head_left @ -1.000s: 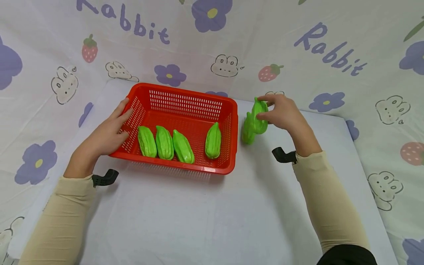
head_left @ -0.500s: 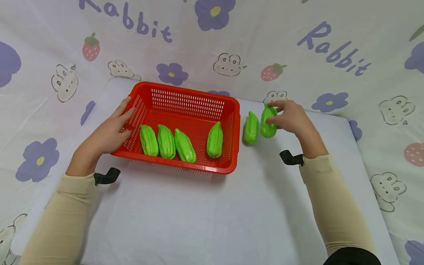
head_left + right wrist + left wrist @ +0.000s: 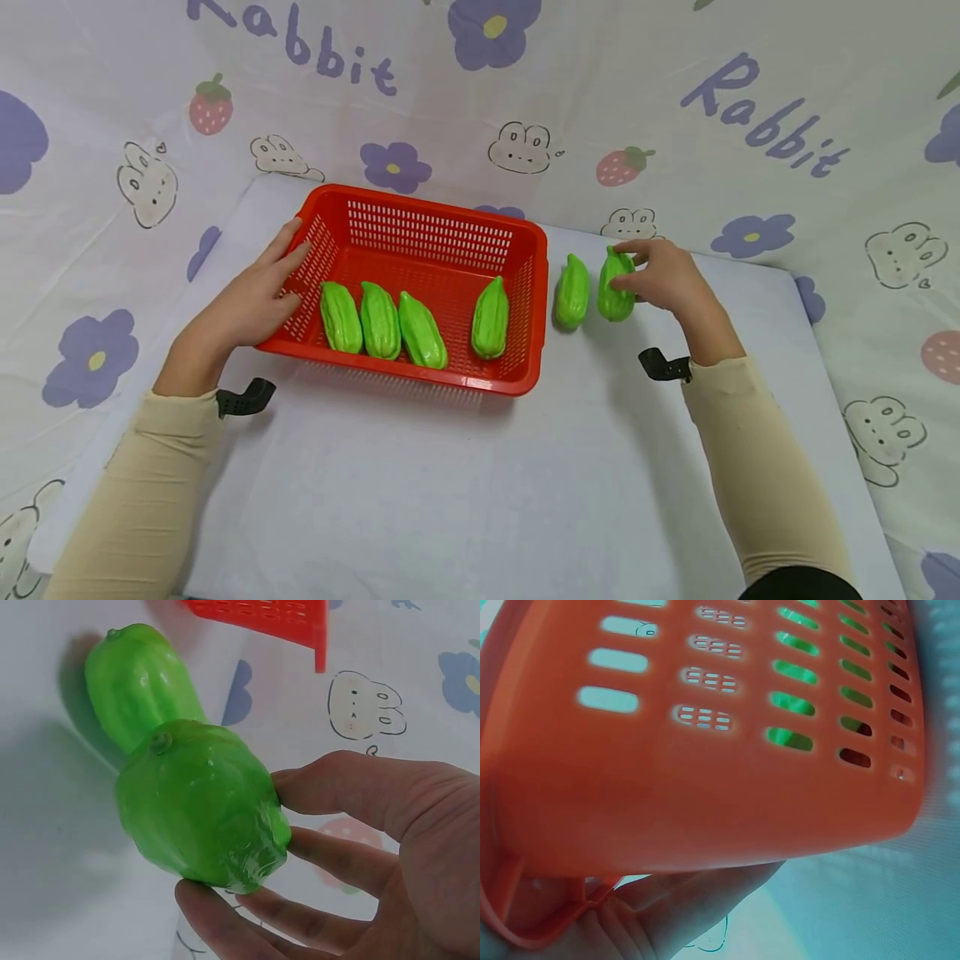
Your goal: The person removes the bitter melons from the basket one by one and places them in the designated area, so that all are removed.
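A red plastic basket (image 3: pixel 420 383) stands on the white table, with several green ridged gourds (image 3: pixel 380 321) lying in it. My left hand (image 3: pixel 251 304) grips the basket's left end; in the left wrist view its fingers (image 3: pixel 705 900) lie along the outer wall. To the right of the basket, another gourd (image 3: pixel 573 292) rests on the table. Beside that one, my right hand (image 3: pixel 663 275) holds a gourd (image 3: pixel 615 287) between thumb and fingers, stem end toward the back. The right wrist view shows this held gourd (image 3: pixel 199 806) close to its neighbour (image 3: pixel 142 686).
A backdrop cloth (image 3: pixel 450 108) with flowers, rabbits and strawberries rises behind the table (image 3: pixel 480 492). A black wrist mount (image 3: pixel 246 398) sticks out at the left cuff, and a similar mount (image 3: pixel 663 365) at the right.
My right hand has carried its gourd rightward from in front of the neighbouring gourd, then slightly down to that gourd's right side. My left hand stays on the basket.
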`<action>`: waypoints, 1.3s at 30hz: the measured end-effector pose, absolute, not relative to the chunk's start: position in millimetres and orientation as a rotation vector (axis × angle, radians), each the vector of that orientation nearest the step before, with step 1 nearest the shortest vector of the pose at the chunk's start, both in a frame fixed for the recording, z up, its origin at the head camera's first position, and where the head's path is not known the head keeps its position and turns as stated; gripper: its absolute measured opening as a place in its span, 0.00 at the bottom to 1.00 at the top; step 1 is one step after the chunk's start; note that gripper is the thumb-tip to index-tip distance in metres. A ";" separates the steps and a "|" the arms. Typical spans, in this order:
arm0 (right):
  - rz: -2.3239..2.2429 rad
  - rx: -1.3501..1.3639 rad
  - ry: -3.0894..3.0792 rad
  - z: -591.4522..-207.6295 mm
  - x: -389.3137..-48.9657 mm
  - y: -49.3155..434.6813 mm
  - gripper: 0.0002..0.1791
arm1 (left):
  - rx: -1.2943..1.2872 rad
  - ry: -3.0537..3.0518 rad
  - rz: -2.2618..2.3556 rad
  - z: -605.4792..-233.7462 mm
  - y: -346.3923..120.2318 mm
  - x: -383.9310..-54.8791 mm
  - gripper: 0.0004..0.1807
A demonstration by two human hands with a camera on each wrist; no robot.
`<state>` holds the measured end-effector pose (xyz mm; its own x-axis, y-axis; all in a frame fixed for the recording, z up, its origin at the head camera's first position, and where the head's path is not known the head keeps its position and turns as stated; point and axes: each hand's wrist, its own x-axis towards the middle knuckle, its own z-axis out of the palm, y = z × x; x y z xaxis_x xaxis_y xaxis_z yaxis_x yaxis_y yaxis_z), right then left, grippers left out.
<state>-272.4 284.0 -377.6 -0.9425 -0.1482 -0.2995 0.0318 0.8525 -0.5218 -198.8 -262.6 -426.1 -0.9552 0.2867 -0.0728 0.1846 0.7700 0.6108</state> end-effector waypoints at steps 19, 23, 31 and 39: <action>-0.712 -0.037 2.699 -396.6 -271.8 290.9 0.35 | 0.377 2.786 0.947 -423.8 -262.5 -199.8 0.41; -0.714 -0.029 2.687 -400.7 -273.2 291.3 0.35 | 0.378 2.788 0.946 -424.1 -263.4 -199.5 0.41; -0.729 -0.004 2.673 -412.6 -276.7 291.6 0.36 | 0.419 2.802 0.941 -424.9 -264.9 -200.0 0.41; -0.739 0.009 2.681 -417.1 -277.5 289.7 0.35 | 0.408 2.802 0.936 -425.4 -264.9 -200.2 0.41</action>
